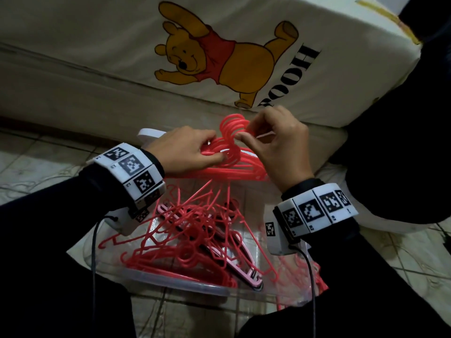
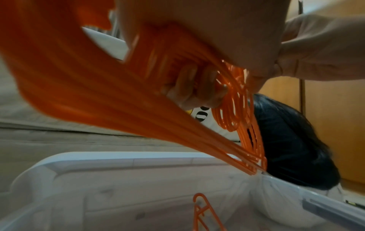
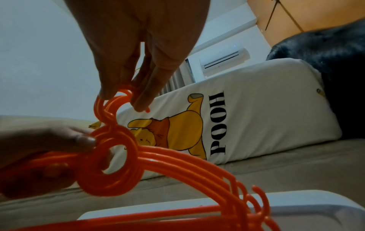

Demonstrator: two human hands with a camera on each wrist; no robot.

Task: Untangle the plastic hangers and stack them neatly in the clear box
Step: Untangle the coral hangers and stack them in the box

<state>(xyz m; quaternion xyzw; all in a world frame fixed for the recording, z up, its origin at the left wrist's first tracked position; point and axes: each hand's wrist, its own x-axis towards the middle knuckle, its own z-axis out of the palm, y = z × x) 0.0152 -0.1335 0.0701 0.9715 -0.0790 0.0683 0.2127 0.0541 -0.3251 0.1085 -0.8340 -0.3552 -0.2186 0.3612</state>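
A bunch of several red plastic hangers (image 1: 234, 164) is held level above the clear box (image 1: 185, 286). My left hand (image 1: 195, 152) grips the bunch at its necks; in the left wrist view the red hangers (image 2: 122, 100) fan out from under the palm. My right hand (image 1: 266, 142) pinches the hooks (image 1: 234, 125) at the top of the bunch, also visible as the hooks (image 3: 112, 107) in the right wrist view between thumb and fingers. Inside the box lies a tangle of red hangers (image 1: 195, 230) with a few pale pink hangers (image 1: 241, 264) among them.
A white pillow with a yellow bear print (image 1: 219, 52) lies on a beige mattress (image 1: 73, 89) behind the box. A white lid (image 1: 150, 134) lies behind my left hand. Dark cloth (image 1: 400, 113) sits at right. Cables (image 1: 94, 264) hang from both wrists over a tiled floor (image 1: 36, 167).
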